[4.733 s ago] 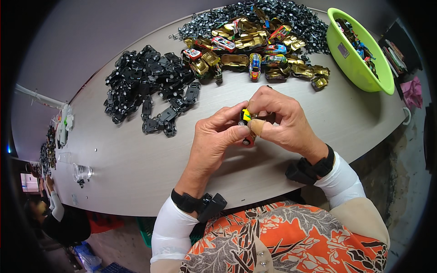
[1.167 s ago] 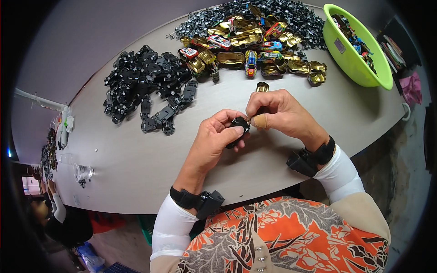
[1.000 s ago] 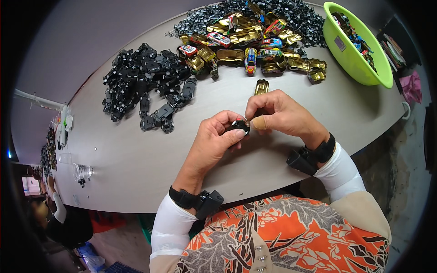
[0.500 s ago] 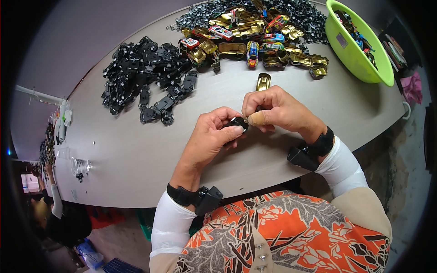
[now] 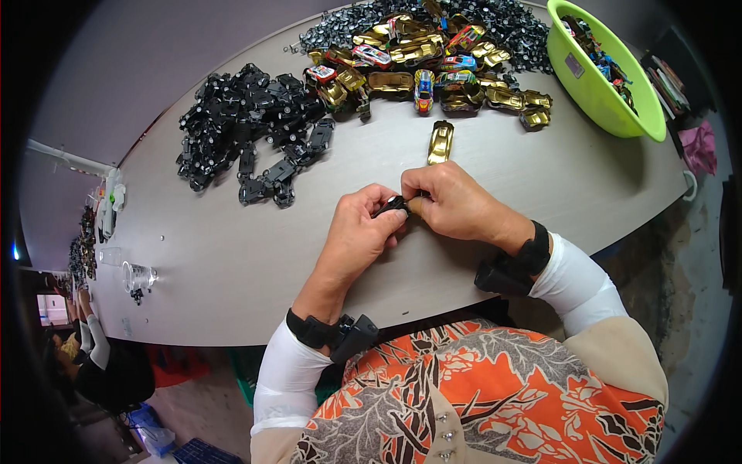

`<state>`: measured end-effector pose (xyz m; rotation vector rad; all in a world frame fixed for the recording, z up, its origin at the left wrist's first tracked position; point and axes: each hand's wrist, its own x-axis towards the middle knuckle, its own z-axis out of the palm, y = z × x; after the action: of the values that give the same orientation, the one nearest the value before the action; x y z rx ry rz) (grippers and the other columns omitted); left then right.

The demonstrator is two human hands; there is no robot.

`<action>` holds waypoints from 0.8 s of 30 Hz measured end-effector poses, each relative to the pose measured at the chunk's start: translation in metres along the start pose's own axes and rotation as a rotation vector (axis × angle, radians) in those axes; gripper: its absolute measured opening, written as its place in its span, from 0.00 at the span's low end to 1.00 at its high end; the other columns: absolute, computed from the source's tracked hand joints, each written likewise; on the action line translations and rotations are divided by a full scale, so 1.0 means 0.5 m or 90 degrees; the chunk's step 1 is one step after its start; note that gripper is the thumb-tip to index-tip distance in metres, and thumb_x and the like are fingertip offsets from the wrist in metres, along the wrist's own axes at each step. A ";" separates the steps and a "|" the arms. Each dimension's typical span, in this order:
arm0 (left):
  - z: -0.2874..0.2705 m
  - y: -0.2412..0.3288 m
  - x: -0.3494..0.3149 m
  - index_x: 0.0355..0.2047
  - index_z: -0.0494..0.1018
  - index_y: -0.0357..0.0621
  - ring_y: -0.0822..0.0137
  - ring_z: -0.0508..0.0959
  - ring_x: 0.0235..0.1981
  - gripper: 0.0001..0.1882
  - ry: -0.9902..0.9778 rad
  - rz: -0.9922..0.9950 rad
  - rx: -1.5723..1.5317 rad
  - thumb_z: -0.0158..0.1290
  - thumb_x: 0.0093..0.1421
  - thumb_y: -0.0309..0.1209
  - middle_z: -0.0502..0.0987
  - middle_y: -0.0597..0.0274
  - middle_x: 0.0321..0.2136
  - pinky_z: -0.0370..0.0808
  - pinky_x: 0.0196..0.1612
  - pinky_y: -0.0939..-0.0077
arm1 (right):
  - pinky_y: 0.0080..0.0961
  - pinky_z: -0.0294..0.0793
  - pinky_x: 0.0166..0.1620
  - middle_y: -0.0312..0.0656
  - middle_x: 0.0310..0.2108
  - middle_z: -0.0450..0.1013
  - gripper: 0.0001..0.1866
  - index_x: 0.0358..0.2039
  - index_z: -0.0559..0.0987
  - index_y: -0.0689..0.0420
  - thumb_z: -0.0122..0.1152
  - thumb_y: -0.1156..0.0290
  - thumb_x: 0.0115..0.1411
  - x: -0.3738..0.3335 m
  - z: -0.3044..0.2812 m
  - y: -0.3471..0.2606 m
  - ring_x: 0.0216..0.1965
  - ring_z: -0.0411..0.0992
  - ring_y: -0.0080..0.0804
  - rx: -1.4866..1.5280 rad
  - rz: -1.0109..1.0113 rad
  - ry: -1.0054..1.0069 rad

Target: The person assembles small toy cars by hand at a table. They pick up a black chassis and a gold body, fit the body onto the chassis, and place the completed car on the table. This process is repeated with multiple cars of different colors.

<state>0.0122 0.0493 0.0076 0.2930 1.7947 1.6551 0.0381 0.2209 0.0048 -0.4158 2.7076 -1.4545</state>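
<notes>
My left hand (image 5: 359, 228) is closed around a black toy car chassis (image 5: 395, 203), thumb pressed along its near side. At the chassis's right end the fingers of my right hand (image 5: 456, 203) are pinched together; whatever they hold is hidden, and a tan covering wraps one fingertip. Just beyond my right hand a gold toy car body (image 5: 440, 141) lies alone on the table. Farther off is a heap of gold and colourful printed car bodies (image 5: 413, 52).
Black chassis (image 5: 247, 116) are piled at the far left of the table (image 5: 232, 271). Small dark and silvery parts (image 5: 514, 35) spread along the back. A lime-green basin (image 5: 610, 81) of car bodies stands at the right. Clear cups (image 5: 139, 276) and a co-worker (image 5: 116, 371) are at left.
My right hand has shifted slightly left and turned over the chassis end. My left hand still grips the chassis. The co-worker's arms have moved a little.
</notes>
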 end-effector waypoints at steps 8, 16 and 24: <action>-0.032 -0.020 -0.031 0.34 0.72 0.37 0.79 0.72 0.16 0.08 0.008 -0.016 -0.130 0.53 0.52 0.24 0.76 0.61 0.23 0.67 0.17 0.89 | 0.23 0.64 0.27 0.36 0.22 0.68 0.07 0.29 0.73 0.63 0.52 0.78 0.47 0.018 -0.059 0.007 0.24 0.64 0.22 0.184 0.049 0.034; -0.111 -0.076 -0.312 0.38 0.72 0.37 0.76 0.76 0.23 0.10 0.106 0.016 -0.228 0.53 0.53 0.22 0.77 0.61 0.27 0.73 0.27 0.85 | 0.26 0.58 0.23 0.39 0.14 0.60 0.06 0.19 0.66 0.62 0.51 0.75 0.46 0.020 -0.066 0.068 0.19 0.57 0.27 -0.204 -0.001 0.222; -0.166 -0.288 -0.540 0.35 0.72 0.37 0.52 0.77 0.29 0.15 0.570 -0.207 0.472 0.56 0.47 0.31 0.76 0.49 0.29 0.74 0.35 0.65 | 0.23 0.57 0.24 0.37 0.15 0.58 0.10 0.20 0.64 0.62 0.54 0.74 0.51 0.040 -0.078 0.147 0.20 0.55 0.23 -0.201 -0.025 0.243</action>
<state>0.2037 -0.1980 -0.0452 -0.4997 2.8899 0.8519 -0.0034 0.2861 -0.0318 -0.2178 3.2677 -1.2200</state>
